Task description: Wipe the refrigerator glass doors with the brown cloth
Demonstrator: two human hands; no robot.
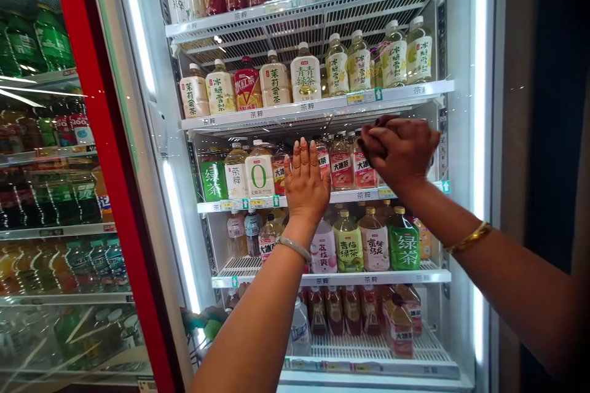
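My left hand [305,179] is raised, back toward me, with its fingers stretched upward and nothing visible in it. It looks laid flat against the glass door of a lit drinks cooler, in front of the middle shelf. Higher and to the right, my right hand [400,148] is closed, its fingers curled in; whatever they may hold is hidden. Behind it stand red-labelled iced tea bottles [342,166]. A white bottle with a green 0 [259,171] shows left of my left hand. A bangle circles each wrist.
Above is a shelf of pale tea bottles [306,73]. Below my hands stands a green tea bottle [404,242] among others. At left, a red door frame [99,135] edges another cooler full of drinks. A light strip [479,153] runs down the right side.
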